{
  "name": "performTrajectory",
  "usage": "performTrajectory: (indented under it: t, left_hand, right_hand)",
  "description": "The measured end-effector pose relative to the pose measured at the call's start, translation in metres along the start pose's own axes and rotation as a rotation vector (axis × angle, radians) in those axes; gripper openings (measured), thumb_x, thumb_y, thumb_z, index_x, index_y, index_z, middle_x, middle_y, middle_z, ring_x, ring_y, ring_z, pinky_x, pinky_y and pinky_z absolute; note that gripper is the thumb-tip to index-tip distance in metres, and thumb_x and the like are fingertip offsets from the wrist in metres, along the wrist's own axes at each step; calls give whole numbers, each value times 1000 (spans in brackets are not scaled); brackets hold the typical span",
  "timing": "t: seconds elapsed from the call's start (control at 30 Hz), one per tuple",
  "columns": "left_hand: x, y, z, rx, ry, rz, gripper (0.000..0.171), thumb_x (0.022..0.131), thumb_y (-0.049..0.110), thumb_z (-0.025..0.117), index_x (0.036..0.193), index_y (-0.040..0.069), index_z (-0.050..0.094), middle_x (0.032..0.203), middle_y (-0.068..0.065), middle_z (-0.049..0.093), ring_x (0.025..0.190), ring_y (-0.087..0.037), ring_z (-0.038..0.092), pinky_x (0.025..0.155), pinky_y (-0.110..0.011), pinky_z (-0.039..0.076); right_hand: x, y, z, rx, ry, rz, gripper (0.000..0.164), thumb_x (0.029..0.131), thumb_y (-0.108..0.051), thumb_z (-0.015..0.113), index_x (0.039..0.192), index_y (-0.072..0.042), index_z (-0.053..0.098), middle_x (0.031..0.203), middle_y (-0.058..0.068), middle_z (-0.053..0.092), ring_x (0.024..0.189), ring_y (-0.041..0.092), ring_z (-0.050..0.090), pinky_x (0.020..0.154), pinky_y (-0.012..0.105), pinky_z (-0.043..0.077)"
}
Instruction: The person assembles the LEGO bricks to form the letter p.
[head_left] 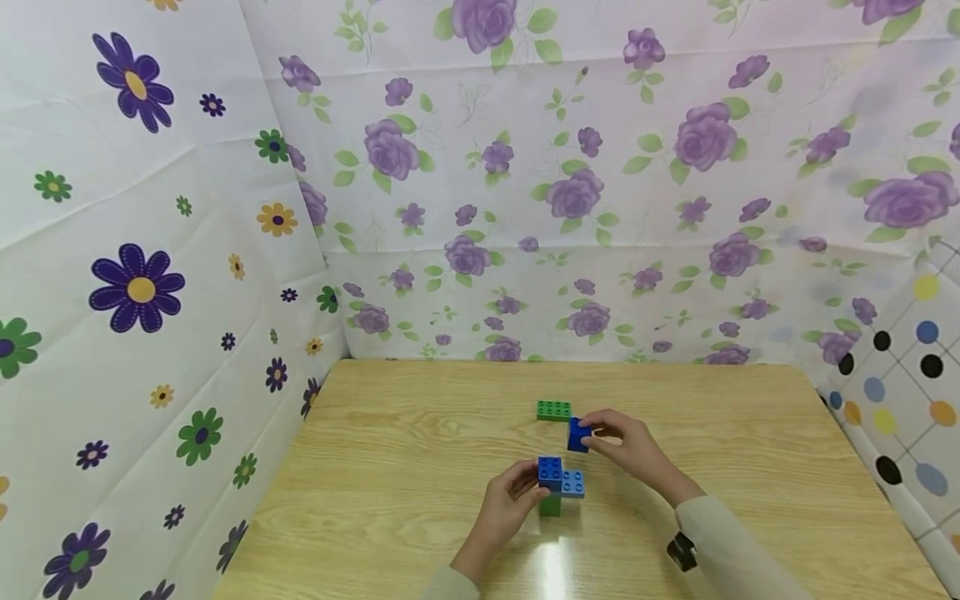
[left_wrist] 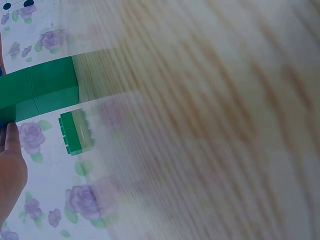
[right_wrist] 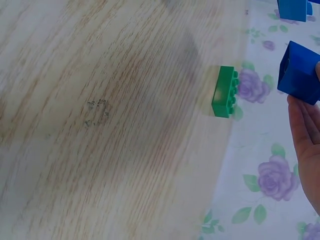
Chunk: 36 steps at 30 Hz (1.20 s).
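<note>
My left hand point(head_left: 504, 504) grips a stack of toy building bricks near the front of the table, thumb and fingers on either side of its blue top brick point(head_left: 550, 468). Below that, a light blue brick point(head_left: 573, 483) juts out to the right. Green bricks point(left_wrist: 55, 85) form the lower part in the left wrist view. Just behind and right of the stack, my right hand point(head_left: 628, 439) pinches a dark blue brick point(right_wrist: 302, 72) between thumb and fingers, apart from the stack. The right fingertips partly cover this brick.
A loose green brick point(head_left: 553, 410) with studs up lies on the wooden table point(head_left: 420, 467), behind the dark blue brick. A black object point(head_left: 682, 552) shows at the right sleeve. Flowered cloth point(head_left: 450, 208) hangs behind the table and on its left; dotted cloth hangs on the right.
</note>
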<state>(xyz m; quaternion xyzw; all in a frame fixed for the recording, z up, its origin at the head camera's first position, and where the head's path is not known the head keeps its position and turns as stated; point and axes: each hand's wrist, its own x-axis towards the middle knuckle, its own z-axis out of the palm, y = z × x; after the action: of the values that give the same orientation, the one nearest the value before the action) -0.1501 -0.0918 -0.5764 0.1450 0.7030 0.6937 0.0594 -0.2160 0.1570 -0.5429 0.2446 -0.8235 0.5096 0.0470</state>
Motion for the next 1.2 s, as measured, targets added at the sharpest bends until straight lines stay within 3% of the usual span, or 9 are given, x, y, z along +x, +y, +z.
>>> performTrajectory:
  t: [0.23,0.4,0.73,0.9,1.2]
  left_hand:
    - [-1,1,0,3,2,-1,38,90,12,67,126,4,58,124,-13,60,118,-25,58,98,-25,49]
    - [-1,1,0,6,3,6,39,89,12,67,126,3,58,124,-13,61,117,-24,58,98,-25,49]
    - [-1,1,-1,5,-15,26,40,90,11,67,127,1,56,124,-16,60,117,-24,58,98,-26,50]
    - [-1,3,0,5,-11,6,40,90,5,66,128,-1,55,126,-19,58,118,-28,57,98,-25,49]
    - [-7,30,2,-9,-10,-7,38,89,2,66,125,-5,56,124,-21,59,118,-34,56,97,-25,49]
  right_hand:
    - [-6,-35,-6,-6,-17,-44,25,87,1,69,111,-3,66,112,12,65,99,28,64,84,44,57]
    - [-11,-55,-11,-8,-27,-51,24,86,2,70,109,-2,67,111,14,65,98,28,64,83,46,57]
    - [-24,-60,-12,17,-39,-48,24,87,-2,70,110,-6,67,110,8,65,99,19,64,83,42,58]
    - [-30,-64,-12,10,-44,-54,24,87,-4,70,110,-7,68,111,9,65,99,17,64,83,34,58]
    - [-39,-69,-10,30,-49,-51,24,86,-4,71,109,-6,68,111,11,65,98,14,64,82,26,58]
